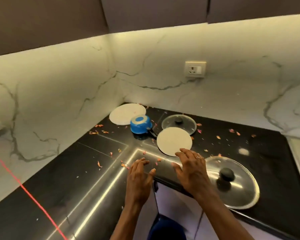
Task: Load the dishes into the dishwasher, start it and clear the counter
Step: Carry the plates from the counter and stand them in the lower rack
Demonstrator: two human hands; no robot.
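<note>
On the black counter [86,170] lie a small white plate [173,141] and, deeper in the corner, a larger white plate [125,112]. A blue saucepan [140,126] sits upside down between them, its black handle pointing right. A glass lid [179,123] with a black knob rests behind the small plate. A bigger glass lid [236,184] lies near the front right edge. My right hand [190,168] hovers open with its fingertips over the small plate's near rim. My left hand [140,175] is open above the counter edge, holding nothing.
Pink and orange scraps [99,164] are scattered across the counter. A wall socket [195,69] sits on the marble backsplash. Dark upper cabinets [145,11] hang overhead. Below the counter edge a lilac cabinet front [173,201] shows. A red line [33,198] crosses the left counter.
</note>
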